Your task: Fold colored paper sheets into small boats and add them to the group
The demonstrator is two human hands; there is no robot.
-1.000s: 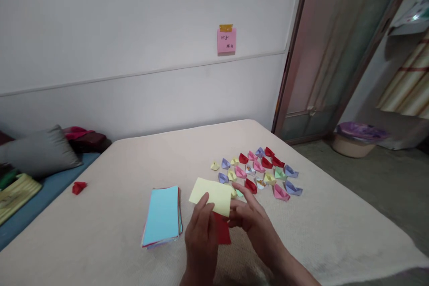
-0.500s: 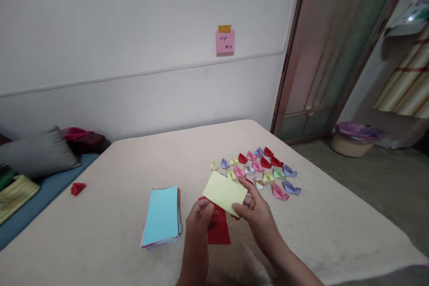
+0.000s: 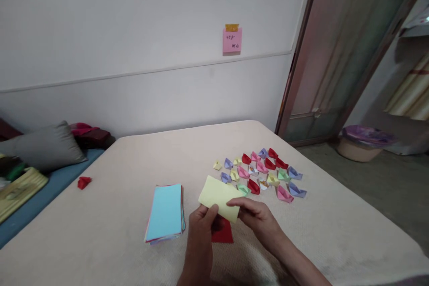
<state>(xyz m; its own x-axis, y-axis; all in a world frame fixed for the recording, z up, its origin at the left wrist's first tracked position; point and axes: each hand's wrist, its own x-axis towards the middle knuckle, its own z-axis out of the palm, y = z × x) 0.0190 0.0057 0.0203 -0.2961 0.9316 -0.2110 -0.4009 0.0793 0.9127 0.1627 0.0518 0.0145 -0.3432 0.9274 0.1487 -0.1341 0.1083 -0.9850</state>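
A pale yellow sheet of paper (image 3: 217, 194) is held up, tilted, in the middle foreground. My left hand (image 3: 202, 223) grips its lower left edge, thumb on top and fingers beneath. At the paper's right side, my right hand (image 3: 256, 216) has a fingertip on the upper face and its other fingers at the edge, partly hidden. Below the sheet a red sheet of paper (image 3: 224, 233) lies flat, half covered. A stack of coloured paper (image 3: 166, 212), light blue on top, lies left of my hands.
Several small folded paper boats (image 3: 261, 167) stand in rows at the right on the bed cover (image 3: 117, 214). A crumpled red paper piece (image 3: 84, 182) lies far left. Beyond are a grey pillow (image 3: 50, 145), a wall with a pink note (image 3: 232, 40), and a lined bin (image 3: 358, 147).
My left thumb has come down onto the yellow paper. My right thumb has left its lower edge, and a right fingertip now rests on its face. The view has shifted slightly left.
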